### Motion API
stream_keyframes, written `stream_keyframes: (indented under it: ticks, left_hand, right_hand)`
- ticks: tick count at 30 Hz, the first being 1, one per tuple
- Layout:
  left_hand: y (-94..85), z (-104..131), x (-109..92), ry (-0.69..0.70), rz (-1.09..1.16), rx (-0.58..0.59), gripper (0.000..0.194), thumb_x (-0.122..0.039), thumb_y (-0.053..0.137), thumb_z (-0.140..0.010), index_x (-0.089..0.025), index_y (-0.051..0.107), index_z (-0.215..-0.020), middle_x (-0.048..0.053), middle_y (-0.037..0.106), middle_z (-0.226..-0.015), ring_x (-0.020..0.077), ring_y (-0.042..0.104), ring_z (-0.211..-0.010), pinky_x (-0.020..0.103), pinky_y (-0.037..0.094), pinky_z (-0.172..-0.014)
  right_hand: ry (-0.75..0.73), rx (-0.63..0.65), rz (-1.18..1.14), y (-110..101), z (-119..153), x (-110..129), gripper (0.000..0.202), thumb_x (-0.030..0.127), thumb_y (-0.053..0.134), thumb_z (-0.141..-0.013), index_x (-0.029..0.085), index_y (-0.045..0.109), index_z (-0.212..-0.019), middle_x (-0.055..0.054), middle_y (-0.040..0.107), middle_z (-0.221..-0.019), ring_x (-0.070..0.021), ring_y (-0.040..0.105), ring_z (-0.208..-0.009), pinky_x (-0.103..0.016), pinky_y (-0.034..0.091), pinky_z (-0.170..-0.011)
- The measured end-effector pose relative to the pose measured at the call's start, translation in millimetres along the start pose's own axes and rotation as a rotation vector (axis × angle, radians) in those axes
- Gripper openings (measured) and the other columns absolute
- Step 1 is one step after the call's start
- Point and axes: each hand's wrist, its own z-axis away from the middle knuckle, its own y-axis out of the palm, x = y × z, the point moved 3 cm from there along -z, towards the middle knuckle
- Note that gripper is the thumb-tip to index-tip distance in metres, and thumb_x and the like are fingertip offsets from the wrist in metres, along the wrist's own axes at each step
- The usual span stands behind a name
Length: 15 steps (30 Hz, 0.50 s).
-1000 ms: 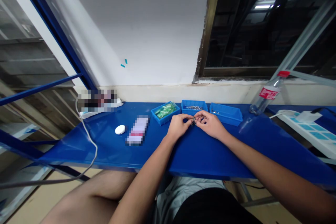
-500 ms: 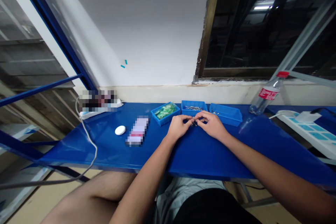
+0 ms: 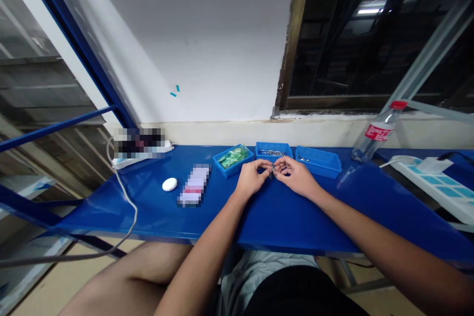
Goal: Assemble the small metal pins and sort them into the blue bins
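Observation:
My left hand [image 3: 252,177] and my right hand [image 3: 294,176] meet fingertip to fingertip over the blue table. Between them is a small dark metallic piece [image 3: 273,170], too small and too covered by fingers to name. Both hands are closed in a pinch around it. Just behind them stands a blue bin [image 3: 274,145] with several thin shiny metal parts [image 3: 273,153]. Left of my left hand, another blue bin [image 3: 226,173] holds green packets [image 3: 233,157]. A third blue bin [image 3: 326,168], behind my right hand, has a few small metal pieces [image 3: 302,158] at its left end.
A phone-like slab [image 3: 194,185], blurred out, and a white round case [image 3: 169,184] lie to the left. A plastic bottle [image 3: 377,133] with a red cap stands back right, near a power strip [image 3: 437,185]. A grey cable [image 3: 134,217] crosses the table's left side.
My right fingers have shifted slightly and opened a wider gap between thumb and index finger. More of the small dark piece shows between the fingertips. The bins have not moved.

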Motion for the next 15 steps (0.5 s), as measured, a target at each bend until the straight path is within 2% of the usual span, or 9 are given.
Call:
stream_keyframes:
  ticks: [3,6,9,11,15]
  left_hand:
    - [-1.8,2,-4,-0.015,-0.052,-0.005,0.022,-0.027,0.069,-0.093,-0.019,0.081,-0.109,0.005,0.083,-0.105,0.0239,0.079,-0.098,0.032,0.059,-0.094]
    - [-2.9,4,-10,-0.015,-0.111,0.044,0.032,-0.043,0.062,-0.098,-0.021,0.084,-0.106,0.004,0.082,-0.108,0.0263,0.078,-0.100,0.032,0.058,-0.094]
    - [-3.1,5,-14,-0.014,-0.101,0.088,0.040,-0.050,0.058,-0.100,-0.021,0.085,-0.107,0.002,0.083,-0.106,0.0260,0.078,-0.098,0.029,0.059,-0.090]
    - [-2.7,5,-13,-0.009,-0.100,0.097,0.037,-0.048,0.060,-0.099,-0.021,0.084,-0.108,0.002,0.082,-0.108,0.0260,0.078,-0.099,0.029,0.058,-0.092]
    - [-2.2,3,-7,-0.022,-0.125,0.054,0.025,-0.032,0.067,-0.096,-0.020,0.084,-0.110,0.005,0.081,-0.113,0.0261,0.078,-0.104,0.031,0.058,-0.096]
  right_hand:
    - [-0.025,-0.005,0.051,-2,-1,2,0.018,0.029,0.069,-0.086,0.021,0.072,-0.101,-0.005,0.068,-0.091,-0.0183,0.067,-0.078,-0.032,0.059,-0.070]
    - [-0.043,-0.041,0.090,-6,-1,3,0.016,0.026,0.066,-0.086,0.021,0.074,-0.099,-0.006,0.068,-0.093,-0.0189,0.068,-0.080,-0.033,0.060,-0.071]
    - [-0.044,-0.029,0.052,-6,-1,3,0.013,0.025,0.067,-0.087,0.021,0.072,-0.097,-0.005,0.070,-0.095,-0.0192,0.070,-0.081,-0.033,0.061,-0.073]
    - [-0.065,0.000,0.038,-5,-1,4,0.011,0.026,0.067,-0.088,0.022,0.072,-0.097,-0.005,0.072,-0.096,-0.0196,0.071,-0.083,-0.033,0.062,-0.075]
    - [-0.091,0.018,0.078,-5,0,9,0.011,0.030,0.066,-0.092,0.023,0.073,-0.095,-0.006,0.074,-0.102,-0.0212,0.073,-0.087,-0.036,0.063,-0.081]
